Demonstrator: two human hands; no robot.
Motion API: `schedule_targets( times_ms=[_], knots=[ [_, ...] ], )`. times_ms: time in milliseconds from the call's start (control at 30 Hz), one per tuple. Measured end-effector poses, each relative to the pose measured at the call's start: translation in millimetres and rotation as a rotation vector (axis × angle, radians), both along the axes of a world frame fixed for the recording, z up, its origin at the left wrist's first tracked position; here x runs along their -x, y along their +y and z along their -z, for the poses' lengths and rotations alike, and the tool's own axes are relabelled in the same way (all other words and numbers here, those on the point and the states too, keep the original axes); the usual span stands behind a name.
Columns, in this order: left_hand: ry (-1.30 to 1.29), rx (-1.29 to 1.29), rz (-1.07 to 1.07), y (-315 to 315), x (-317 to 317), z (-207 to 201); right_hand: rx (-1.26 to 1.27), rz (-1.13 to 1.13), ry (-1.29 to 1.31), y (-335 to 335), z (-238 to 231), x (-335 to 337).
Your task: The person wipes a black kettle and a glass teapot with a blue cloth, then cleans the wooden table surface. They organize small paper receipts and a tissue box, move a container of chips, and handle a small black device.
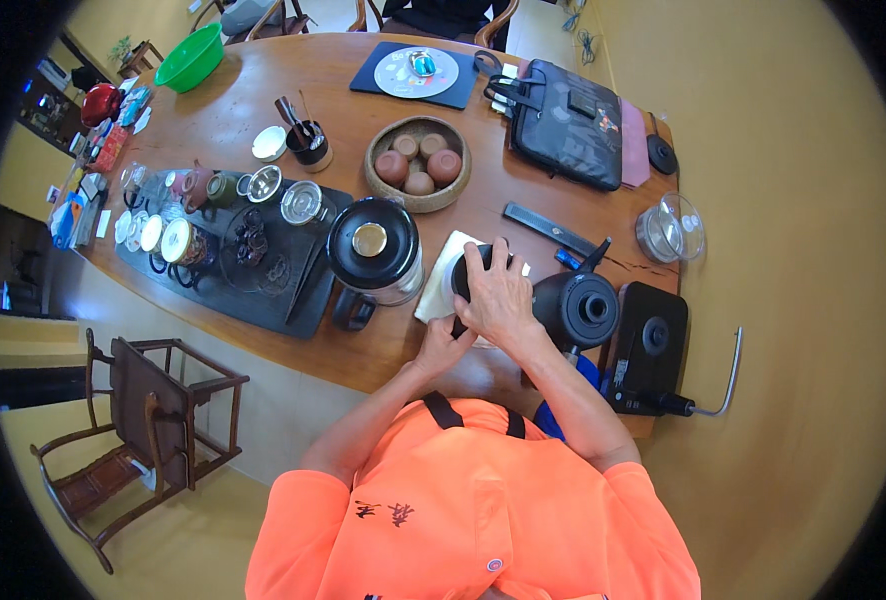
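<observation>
Near the table edge in front of me stands a vessel with a black round lid (461,277); much of it is hidden by my hands. My right hand (499,298) lies over the lid, fingers curved onto its top and side. Just below, my left hand (441,347) is closed round what looks like the vessel's black handle. Under and beside the vessel lies a white cloth (433,301). Left of the cloth is a larger clear pot with a black lid (348,240). A black kettle (575,310) stands close to my right forearm.
A dark tea tray (308,318) with jars and glassware is at left. Beyond my hands are a round basket (376,184) of brown cups and a black bag (563,140). A black heating plate (635,372) with a metal spout lies at right; a wooden chair (148,400) stands at lower left.
</observation>
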State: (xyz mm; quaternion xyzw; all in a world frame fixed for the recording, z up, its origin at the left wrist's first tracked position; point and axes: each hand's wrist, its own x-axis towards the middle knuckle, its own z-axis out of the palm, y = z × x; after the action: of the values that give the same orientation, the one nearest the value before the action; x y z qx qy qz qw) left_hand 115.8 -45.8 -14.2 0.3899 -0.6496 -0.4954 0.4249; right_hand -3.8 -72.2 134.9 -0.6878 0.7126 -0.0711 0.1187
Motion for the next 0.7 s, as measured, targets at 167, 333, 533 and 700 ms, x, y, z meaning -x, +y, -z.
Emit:
schedule_targets(
  times_ms=[167,333,533,700],
  knots=[
    [-0.057,-0.007,0.010,-1.3,2.0,-4.1,0.188,-0.138,0.033,-3.0,-29.5,17.1],
    [-0.060,-0.154,0.034,3.1,1.3,-4.8,0.066,0.047,-0.934,-12.9,-36.7,75.0],
    [-0.090,-0.179,0.094,5.4,-3.9,-9.9,-0.080,0.337,-2.046,22.4,-19.1,112.9],
    [-0.095,0.004,0.118,17.9,-3.8,-11.8,-0.142,0.441,-2.427,49.0,6.8,129.9]
  ],
)
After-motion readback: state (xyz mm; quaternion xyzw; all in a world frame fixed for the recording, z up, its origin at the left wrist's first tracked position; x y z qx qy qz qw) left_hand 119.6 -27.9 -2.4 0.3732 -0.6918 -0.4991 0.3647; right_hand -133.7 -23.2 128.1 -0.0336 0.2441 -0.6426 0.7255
